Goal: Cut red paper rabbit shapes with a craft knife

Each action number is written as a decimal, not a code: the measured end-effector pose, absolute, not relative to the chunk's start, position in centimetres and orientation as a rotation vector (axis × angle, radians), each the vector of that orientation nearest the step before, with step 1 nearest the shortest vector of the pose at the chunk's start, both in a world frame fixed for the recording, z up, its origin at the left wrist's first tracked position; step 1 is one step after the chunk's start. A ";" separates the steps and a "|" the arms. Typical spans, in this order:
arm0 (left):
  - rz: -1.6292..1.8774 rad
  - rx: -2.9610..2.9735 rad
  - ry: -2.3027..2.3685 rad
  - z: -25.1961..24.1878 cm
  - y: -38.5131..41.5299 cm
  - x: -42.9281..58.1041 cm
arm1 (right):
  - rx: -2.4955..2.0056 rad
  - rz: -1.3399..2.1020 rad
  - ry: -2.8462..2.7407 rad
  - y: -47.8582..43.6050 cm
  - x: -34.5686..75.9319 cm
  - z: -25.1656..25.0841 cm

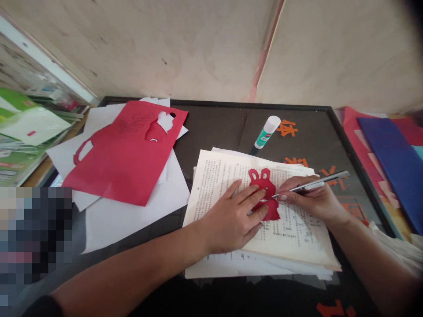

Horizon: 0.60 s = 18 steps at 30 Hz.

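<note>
Atop printed pages (pixel 214 185) on the dark counter (pixel 214 127), a red paper rabbit (pixel 270 191) lies beneath the left hand (pixel 236 218), its fingers spread flat. The fingers of the right hand (pixel 306 200) pinch a slim silver tool (pixel 325 179), tip at the rabbit's neck. Beyond stands a glue stick (pixel 267 132).

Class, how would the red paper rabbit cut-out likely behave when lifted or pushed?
The red paper rabbit cut-out would probably feel light and floppy, being thin paper. Its narrow looped ears may bend or tear. Lying flat beneath the left hand, it would likely slide if pushed.
</note>
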<state>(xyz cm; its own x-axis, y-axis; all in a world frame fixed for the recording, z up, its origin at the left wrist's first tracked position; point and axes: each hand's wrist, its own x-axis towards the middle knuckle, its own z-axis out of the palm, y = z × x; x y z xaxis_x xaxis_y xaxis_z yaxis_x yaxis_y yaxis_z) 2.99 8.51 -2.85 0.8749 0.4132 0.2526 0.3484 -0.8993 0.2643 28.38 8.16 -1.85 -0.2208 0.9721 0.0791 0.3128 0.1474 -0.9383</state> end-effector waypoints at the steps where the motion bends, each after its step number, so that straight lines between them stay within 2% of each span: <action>1: 0.451 2.836 0.583 -2.8 8.5 3.0 | -1.254 1.090 -1.653 8.2 28.4 -1.8; 18: 0.499 2.827 0.595 -2.7 8.5 3.0 | -1.308 1.075 -1.571 7.9 28.6 -1.8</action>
<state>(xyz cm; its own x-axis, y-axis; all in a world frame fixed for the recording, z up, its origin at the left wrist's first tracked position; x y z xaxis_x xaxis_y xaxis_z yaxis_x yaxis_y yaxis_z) 2.97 8.49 -2.72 0.8611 0.4227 0.2826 0.3517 -0.8965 0.2693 28.57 7.91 -1.81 -0.1370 0.9886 0.0619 0.3006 0.1010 -0.9484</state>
